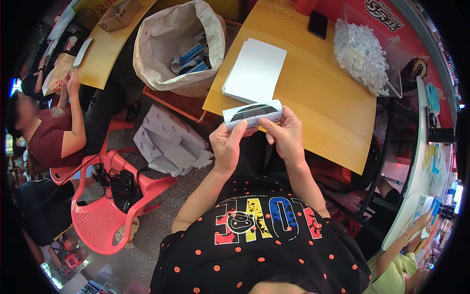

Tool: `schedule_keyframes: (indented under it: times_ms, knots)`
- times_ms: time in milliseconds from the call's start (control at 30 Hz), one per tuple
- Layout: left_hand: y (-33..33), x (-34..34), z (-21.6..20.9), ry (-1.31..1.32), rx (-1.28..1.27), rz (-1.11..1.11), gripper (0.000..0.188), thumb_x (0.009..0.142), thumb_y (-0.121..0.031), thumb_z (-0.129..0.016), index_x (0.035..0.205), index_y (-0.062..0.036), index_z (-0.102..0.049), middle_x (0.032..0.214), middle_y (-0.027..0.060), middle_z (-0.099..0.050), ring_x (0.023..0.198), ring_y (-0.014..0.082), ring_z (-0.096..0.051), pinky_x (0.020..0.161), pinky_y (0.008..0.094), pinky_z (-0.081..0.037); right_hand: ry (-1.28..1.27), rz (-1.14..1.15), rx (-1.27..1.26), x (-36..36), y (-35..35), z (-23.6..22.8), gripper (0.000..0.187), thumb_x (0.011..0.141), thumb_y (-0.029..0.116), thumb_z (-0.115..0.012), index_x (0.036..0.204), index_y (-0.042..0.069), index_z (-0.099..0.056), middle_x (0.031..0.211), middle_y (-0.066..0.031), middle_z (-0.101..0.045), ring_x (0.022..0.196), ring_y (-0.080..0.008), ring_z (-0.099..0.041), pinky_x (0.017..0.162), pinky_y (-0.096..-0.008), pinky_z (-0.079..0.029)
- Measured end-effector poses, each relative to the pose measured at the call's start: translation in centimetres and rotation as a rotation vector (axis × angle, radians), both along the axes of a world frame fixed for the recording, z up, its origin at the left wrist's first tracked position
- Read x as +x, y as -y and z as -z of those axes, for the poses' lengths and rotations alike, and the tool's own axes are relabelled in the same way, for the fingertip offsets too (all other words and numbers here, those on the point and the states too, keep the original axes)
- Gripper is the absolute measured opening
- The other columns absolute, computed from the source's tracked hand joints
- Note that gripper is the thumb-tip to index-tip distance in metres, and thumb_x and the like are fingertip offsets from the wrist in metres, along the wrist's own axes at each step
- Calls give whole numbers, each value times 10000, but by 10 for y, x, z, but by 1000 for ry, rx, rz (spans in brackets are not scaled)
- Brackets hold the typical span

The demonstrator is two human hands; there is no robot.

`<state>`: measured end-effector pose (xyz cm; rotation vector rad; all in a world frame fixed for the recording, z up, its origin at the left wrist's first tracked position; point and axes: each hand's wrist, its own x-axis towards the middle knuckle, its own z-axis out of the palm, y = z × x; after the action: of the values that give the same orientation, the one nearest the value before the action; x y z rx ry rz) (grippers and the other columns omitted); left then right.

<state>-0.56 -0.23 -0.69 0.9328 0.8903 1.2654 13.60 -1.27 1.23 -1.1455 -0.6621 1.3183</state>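
Note:
Between both hands I hold a rolled printed paper sheet (248, 113), white with a dark curved picture on it, just off the near edge of the yellow table (323, 117). My left hand (228, 146) grips its left part, thumb on top. My right hand (286, 133) closes on the right part, thumb and fingers pressed to the paper. Right behind the roll lies a stack of white sheets (257, 68) on the table. To the left, a big white sack (147, 49) stands open with several blue and white rolls (192, 51) inside.
A clear bin of small white plastic pieces (360, 54) and a black phone (317, 24) are at the table's far right. A pink chair (100, 220) with black cables and a crumpled white bag (169, 139) stand at left. Other people sit left and lower right.

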Motion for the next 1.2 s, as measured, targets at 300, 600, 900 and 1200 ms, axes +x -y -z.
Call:
schedule_keyframes:
  times_ms: [300,600,900,1200]
  knots:
    - [-5,5,1,-86,-81,-13,179,832,-34,-681,978,58,-637,886,122,-683,734,159,-669,675,266,-564,86,-9,18,-1,2,6,195,833,34,-666,988,-30,-566,757,-68,-627,444,-49,-470,378,-184,-348]
    - [-20,-30,10,325,-287,361,312,973,-186,-479,1105,80,-577,970,200,-666,787,288,-695,688,326,-582,-228,-241,-79,40,4,12,207,936,150,-550,992,-42,-606,641,-31,-593,348,-69,-452,333,-192,-309]
    - [-20,-65,33,-35,-316,242,94,825,-51,-689,743,-18,-656,623,9,-582,499,62,-545,424,174,-378,378,-324,105,54,6,30,177,884,151,-628,863,-12,-692,686,11,-543,553,-46,-430,518,-201,-357]
    - [-78,-103,-14,130,-134,-175,310,891,-148,-635,1092,80,-575,960,137,-653,774,183,-673,623,251,-551,65,-101,63,49,-13,10,223,942,155,-545,1023,-28,-645,853,-66,-668,695,-83,-589,640,-214,-464]
